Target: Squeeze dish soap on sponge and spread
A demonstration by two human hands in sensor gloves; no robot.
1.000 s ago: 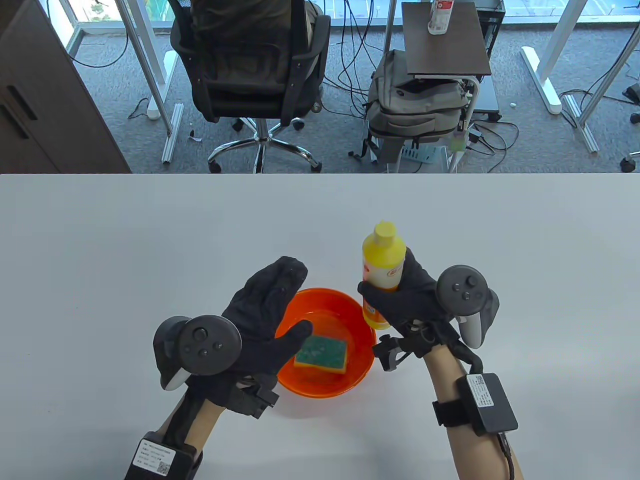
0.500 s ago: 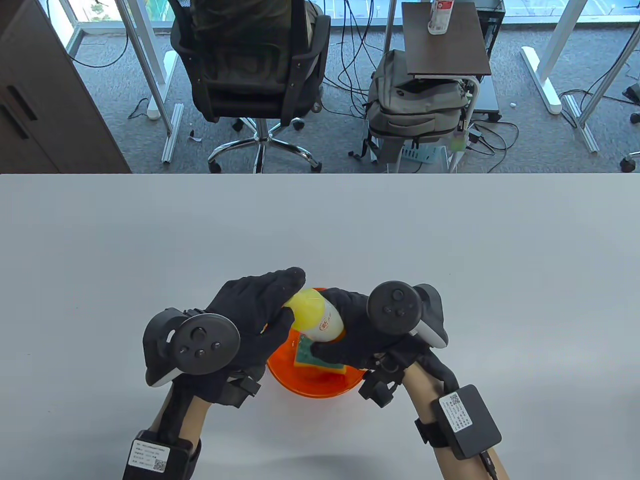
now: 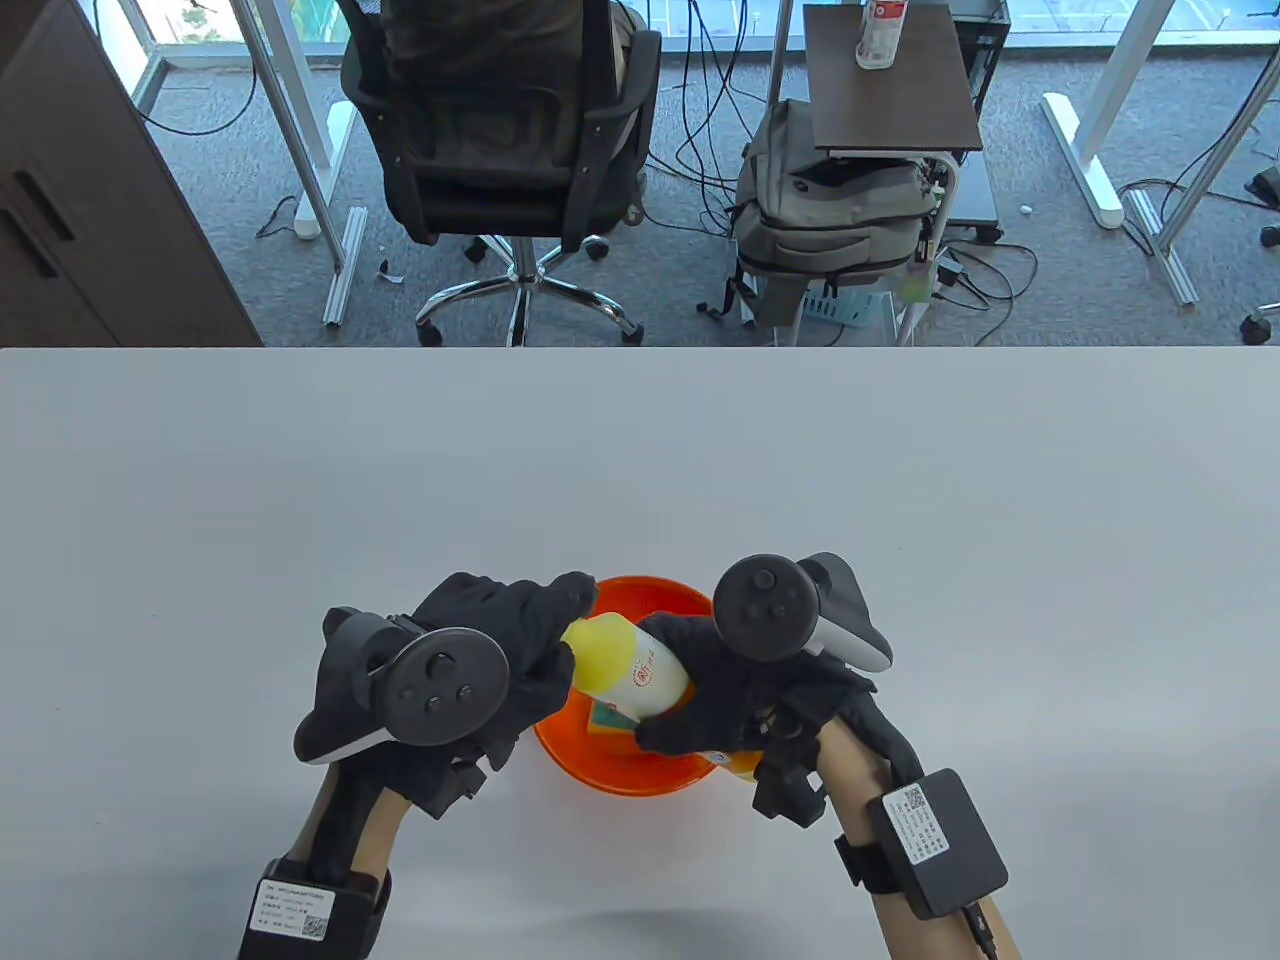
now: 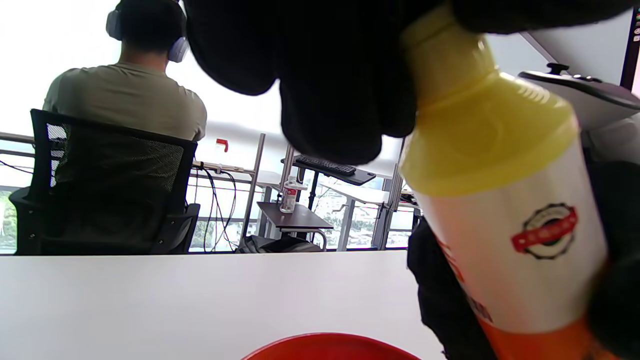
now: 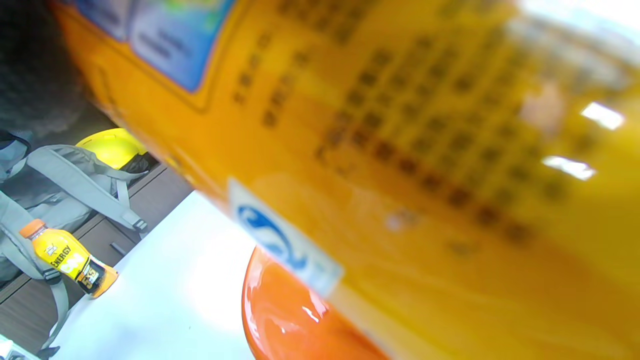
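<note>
My right hand (image 3: 715, 690) grips the yellow dish soap bottle (image 3: 630, 672) around its body and holds it tilted over the orange bowl (image 3: 640, 775), neck toward the left. My left hand (image 3: 510, 650) holds the bottle's cap end with its fingers wrapped over it. In the left wrist view the bottle (image 4: 505, 200) fills the right side and my gloved fingers (image 4: 325, 75) cover its cap. In the right wrist view the bottle's label (image 5: 400, 150) fills the frame. The green and yellow sponge (image 3: 608, 714) lies in the bowl, mostly hidden under the bottle.
The bowl sits near the table's (image 3: 900, 480) front edge. Beyond the far edge stand an office chair (image 3: 500, 130), a backpack (image 3: 830, 210) and a small side table (image 3: 890, 80). A person sits in the chair (image 4: 110, 175) in the left wrist view.
The right hand brought the bottle from upright at the bowl's right to tilted over the bowl. The left hand closed over its cap end. Both hands have since dropped slightly lower.
</note>
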